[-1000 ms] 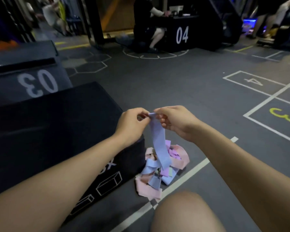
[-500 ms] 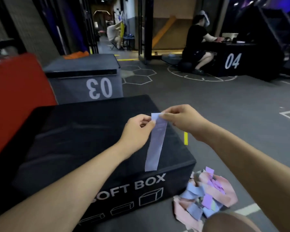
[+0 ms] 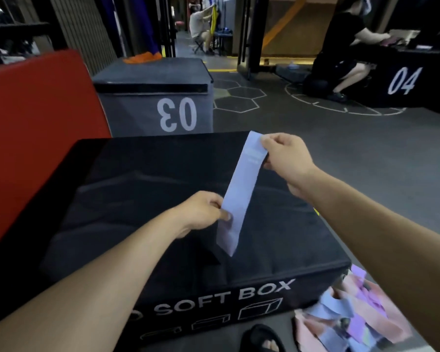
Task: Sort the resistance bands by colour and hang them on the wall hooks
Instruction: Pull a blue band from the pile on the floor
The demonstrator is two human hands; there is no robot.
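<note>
Plainly flat, pale-blue band [image 3: 241, 191]; perhaps printed.

In front of you stands a black soft box [image 3: 142, 189] marked SOFT BOX on its near side, resting on the dark grey floor [image 3: 366, 158]. Beyond it a grey box [image 3: 148, 97] numbered 03 sits on the same floor, with something orange [image 3: 142, 57] on its far edge. At your right, just beside the soft box's near corner, a heap of pink, blue and purple resistance bands [image 3: 351, 316] lies on the floor
</note>
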